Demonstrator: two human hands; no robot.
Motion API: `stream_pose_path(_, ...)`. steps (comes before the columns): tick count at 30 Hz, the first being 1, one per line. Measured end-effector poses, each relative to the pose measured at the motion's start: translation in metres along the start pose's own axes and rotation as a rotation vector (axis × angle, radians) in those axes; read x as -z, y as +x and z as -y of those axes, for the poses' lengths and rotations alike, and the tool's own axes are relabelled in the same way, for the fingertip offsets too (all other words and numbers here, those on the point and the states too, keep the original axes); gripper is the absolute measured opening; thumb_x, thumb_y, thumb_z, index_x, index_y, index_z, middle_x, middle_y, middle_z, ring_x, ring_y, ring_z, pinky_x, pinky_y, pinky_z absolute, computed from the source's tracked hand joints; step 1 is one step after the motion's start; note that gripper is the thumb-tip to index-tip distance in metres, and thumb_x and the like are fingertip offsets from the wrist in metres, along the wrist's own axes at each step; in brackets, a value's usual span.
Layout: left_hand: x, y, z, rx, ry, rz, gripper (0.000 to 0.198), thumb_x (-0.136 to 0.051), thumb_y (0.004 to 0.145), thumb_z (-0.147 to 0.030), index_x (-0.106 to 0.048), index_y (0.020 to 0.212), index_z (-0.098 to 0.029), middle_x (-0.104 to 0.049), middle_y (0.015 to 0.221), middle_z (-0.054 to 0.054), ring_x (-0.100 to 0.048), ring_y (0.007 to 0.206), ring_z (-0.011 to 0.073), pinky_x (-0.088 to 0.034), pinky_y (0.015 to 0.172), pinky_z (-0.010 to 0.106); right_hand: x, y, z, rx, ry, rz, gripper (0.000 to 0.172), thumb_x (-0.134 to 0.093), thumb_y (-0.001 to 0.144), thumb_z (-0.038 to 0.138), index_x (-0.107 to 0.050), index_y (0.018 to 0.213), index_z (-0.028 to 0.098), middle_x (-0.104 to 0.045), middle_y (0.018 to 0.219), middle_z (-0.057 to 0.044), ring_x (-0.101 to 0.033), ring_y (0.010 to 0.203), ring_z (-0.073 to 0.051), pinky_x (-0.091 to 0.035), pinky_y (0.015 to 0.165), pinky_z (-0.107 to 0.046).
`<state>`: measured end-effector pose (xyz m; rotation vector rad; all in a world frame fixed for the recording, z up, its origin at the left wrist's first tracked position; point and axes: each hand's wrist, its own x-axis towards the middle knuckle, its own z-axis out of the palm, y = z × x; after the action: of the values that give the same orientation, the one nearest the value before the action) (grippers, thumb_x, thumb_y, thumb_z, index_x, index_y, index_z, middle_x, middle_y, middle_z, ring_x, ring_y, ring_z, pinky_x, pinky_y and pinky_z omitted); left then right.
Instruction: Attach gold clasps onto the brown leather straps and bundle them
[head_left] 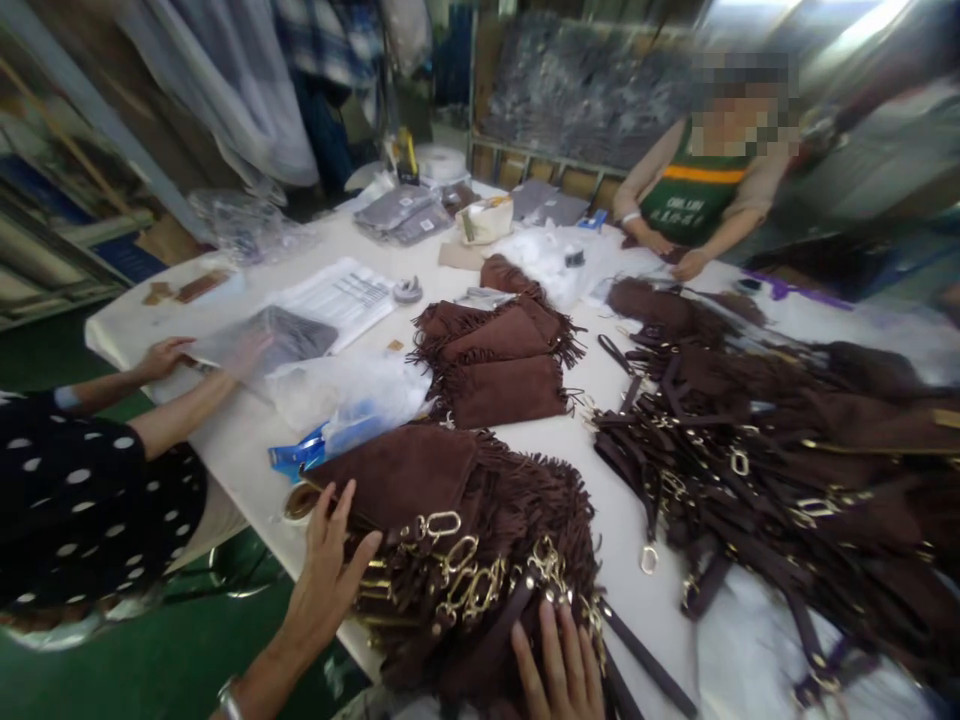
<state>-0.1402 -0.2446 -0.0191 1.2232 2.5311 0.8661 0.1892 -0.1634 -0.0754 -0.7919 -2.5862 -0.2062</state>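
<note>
A stack of brown fringed suede bags (420, 470) with gold clasps and zips lies at the near table edge. My left hand (326, 565), fingers spread, rests against the stack's left side. On the straps and clasps at the front of the stack lies my right hand (559, 660), its fingers stretched out. Neither hand grips anything. Behind the stack sit more folded fringed brown pieces (510, 375). To the right spreads a large heap of dark brown straps and bags (750, 470) with gold hardware.
At the left, a person in a polka-dot top handles a clear plastic bag (274, 335). Another person in a green apron (690, 205) works at the far side with brown material. Crumpled plastic (360, 390), a tape roll (300, 502) and grey packets (405, 212) lie on the white table (142, 330).
</note>
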Motion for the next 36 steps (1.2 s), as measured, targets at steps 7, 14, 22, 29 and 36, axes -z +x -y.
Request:
stream_pose_path(7, -0.011, 0.004, -0.031, -0.249, 0.089, 0.062, 0.052, -0.046, 0.098, -0.036, -0.036, 0.148, -0.030, -0.031, 0.149, 0.011, -0.028, 0.140, 0.0317, -0.022, 0.116, 0.060, -0.007, 0.000, -0.032, -0.062, 0.178, 0.056, 0.060, -0.054, 0.091, 0.026, -0.039, 0.149, 0.030, -0.025, 0.161, -0.012, -0.030, 0.143, -0.039, -0.034, 0.107, -0.064)
stream_pose_path(14, -0.042, 0.002, -0.067, -0.313, 0.119, 0.057, 0.056, -0.050, 0.095, -0.030, -0.034, 0.149, -0.027, -0.033, 0.145, 0.013, -0.032, 0.135, 0.0340, -0.025, 0.113, 0.062, -0.002, -0.006, -0.075, -0.147, 0.211, 0.133, 0.056, -0.055, 0.090, 0.021, -0.044, 0.144, 0.030, -0.021, 0.163, -0.009, -0.027, 0.143, -0.040, -0.035, 0.107, -0.064)
stream_pose_path(22, -0.081, 0.027, -0.124, -0.308, 0.112, 0.057, 0.058, -0.051, 0.093, -0.031, -0.039, 0.148, -0.025, -0.034, 0.146, 0.013, -0.031, 0.132, 0.0386, -0.032, 0.110, 0.060, 0.009, 0.011, -0.131, -0.186, 0.068, 0.167, 0.064, -0.038, 0.085, -0.004, -0.037, 0.144, 0.022, -0.013, 0.164, -0.011, -0.018, 0.148, -0.036, -0.038, 0.110, -0.060)
stream_pose_path(29, -0.096, 0.043, -0.142, -0.335, 0.033, 0.049, 0.061, -0.051, 0.093, -0.028, -0.033, 0.151, -0.026, -0.032, 0.151, 0.013, -0.029, 0.136, 0.0418, -0.035, 0.108, 0.061, 0.026, 0.028, -0.129, -0.257, -0.092, 0.109, 0.078, -0.036, 0.081, -0.006, -0.025, 0.153, 0.023, -0.023, 0.161, -0.012, -0.028, 0.145, -0.033, -0.042, 0.107, -0.056)
stream_pose_path(36, -0.049, -0.019, -0.084, -0.364, -0.191, 0.048, 0.047, -0.046, 0.097, -0.034, -0.041, 0.141, -0.019, -0.039, 0.143, 0.015, -0.039, 0.136, 0.0308, -0.035, 0.114, 0.054, 0.049, -0.105, -0.026, -0.198, -0.007, 0.152, 0.036, -0.046, 0.088, 0.006, -0.063, 0.114, 0.025, -0.074, 0.106, -0.004, -0.072, 0.089, -0.017, -0.056, 0.077, -0.023)
